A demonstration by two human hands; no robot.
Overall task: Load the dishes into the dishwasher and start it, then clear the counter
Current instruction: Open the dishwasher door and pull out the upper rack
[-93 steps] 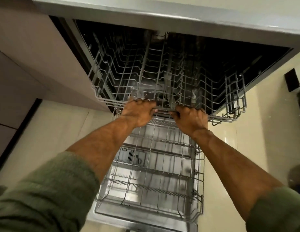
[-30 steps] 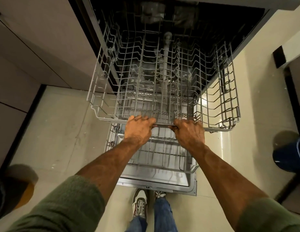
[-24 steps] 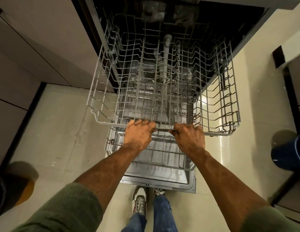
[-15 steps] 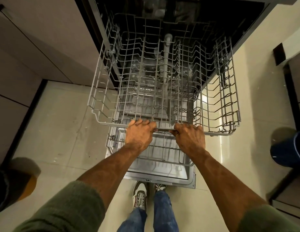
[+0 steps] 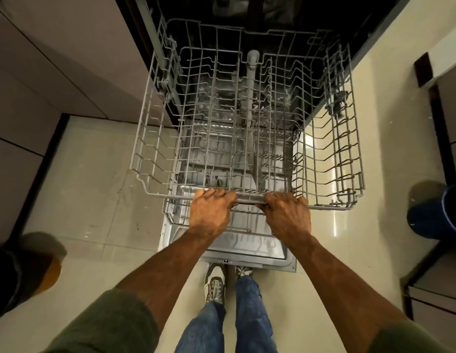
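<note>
The dishwasher stands open, its door point(image 5: 247, 258) folded down flat over the floor. The grey wire upper rack point(image 5: 155, 154) is pulled far out and holds no dishes. My left hand point(image 5: 209, 212) and my right hand point(image 5: 288, 215) both grip the rack's front rail point(image 5: 247, 197), fingers curled over it, a short gap between them. Below it the lower rack point(image 5: 170, 215) shows through the wires, also without dishes. A grey spray tube point(image 5: 251, 93) runs down the middle of the upper rack.
Pale cabinet fronts point(image 5: 56, 59) flank the dishwasher on the left. A dark blue bin point(image 5: 435, 212) stands on the tiled floor at the right, a dark and yellow object point(image 5: 25, 276) at the left. My feet point(image 5: 216, 284) are right at the door's edge.
The upper rack has slid out of the dishwasher toward me, both hands holding its front rail throughout. The view has tilted down, and my legs and feet have come into sight.
</note>
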